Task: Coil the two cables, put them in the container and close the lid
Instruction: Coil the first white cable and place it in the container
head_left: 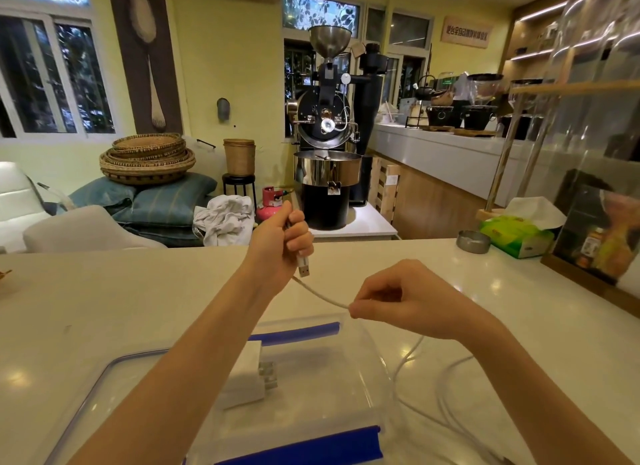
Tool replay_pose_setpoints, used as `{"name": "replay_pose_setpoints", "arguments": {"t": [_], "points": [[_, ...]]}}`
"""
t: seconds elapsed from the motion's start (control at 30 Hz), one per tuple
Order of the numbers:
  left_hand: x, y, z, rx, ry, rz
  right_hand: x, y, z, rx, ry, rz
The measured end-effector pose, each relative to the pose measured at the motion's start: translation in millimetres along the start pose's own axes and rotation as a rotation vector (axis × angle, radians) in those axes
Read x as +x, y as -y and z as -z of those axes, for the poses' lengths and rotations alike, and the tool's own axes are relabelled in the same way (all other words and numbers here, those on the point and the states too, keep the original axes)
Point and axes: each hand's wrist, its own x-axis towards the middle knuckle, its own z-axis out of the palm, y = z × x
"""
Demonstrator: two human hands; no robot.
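My left hand (289,237) is raised above the counter, fist closed around the white cable's end, with its USB plug (304,268) sticking out below the fingers. The white cable (320,294) runs from that fist to my right hand (398,296), which pinches it between thumb and forefinger. Past my right hand the cable drops and loops on the counter at the right (446,388). Below my arms stands the clear container (346,378) with blue clips. A white charger block (247,371) lies inside it. The clear lid (100,388) lies to its left.
On the white counter (138,291), a metal ashtray (472,242) and a green tissue box (517,237) sit at the far right, next to a glass display case (595,222). Beyond the counter stands a coffee roaster (327,135).
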Motion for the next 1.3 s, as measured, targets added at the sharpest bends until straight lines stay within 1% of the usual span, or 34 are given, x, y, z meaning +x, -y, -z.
{"name": "replay_pose_setpoints", "arguments": {"t": [0.07,0.17,0.23,0.3,0.37,0.43,0.5,0.53,0.6,0.63,0.7,0.8,0.87,0.93,0.97,1.0,1.07,1.13,1.23,1.3], "points": [[-2,3,2,0.048,-0.003,0.066,-3,8,8,-0.002,-0.022,0.033],[-10,10,0,0.235,0.07,0.253,-2,14,20,-0.044,-0.057,0.066],[-16,14,-1,0.326,0.102,0.316,0,14,26,-0.103,-0.064,0.069],[-18,16,-4,0.316,0.112,0.29,0,13,27,-0.144,-0.049,0.054],[-18,16,-6,0.267,0.093,0.226,-2,13,26,-0.167,-0.043,0.04],[-17,16,-5,0.273,0.078,0.173,-4,13,25,-0.169,-0.068,0.044],[-20,20,-5,0.38,0.11,0.166,-5,13,26,-0.201,-0.125,0.076],[-23,22,-6,0.485,0.14,0.18,-4,12,28,-0.23,-0.161,0.098],[-30,29,-11,0.679,0.23,0.212,-2,11,30,-0.284,-0.232,0.152],[-33,32,-13,0.706,0.267,0.227,0,9,31,-0.304,-0.265,0.188],[-38,38,-17,0.628,0.303,0.277,3,5,33,-0.288,-0.327,0.244],[-42,39,-19,0.35,0.408,0.394,7,-2,35,-0.067,-0.38,0.26],[-45,34,-20,0.18,0.532,0.452,11,-8,30,0.118,-0.417,0.236],[-48,28,-25,-0.023,0.695,0.48,15,-16,20,0.279,-0.432,0.185],[-50,24,-26,-0.15,0.762,0.482,16,-19,13,0.317,-0.416,0.157],[-51,21,-28,-0.262,0.79,0.466,16,-21,6,0.328,-0.381,0.133],[-51,15,-30,-0.379,0.737,0.375,13,-21,-7,0.309,-0.27,0.103],[-46,14,-29,-0.383,0.63,0.288,9,-15,-16,0.253,-0.141,0.072],[-39,13,-25,-0.223,0.395,0.141,2,-6,-25,0.113,0.048,0.034],[-35,14,-22,-0.065,0.249,0.079,-2,0,-27,0.061,0.115,0.007]]}}
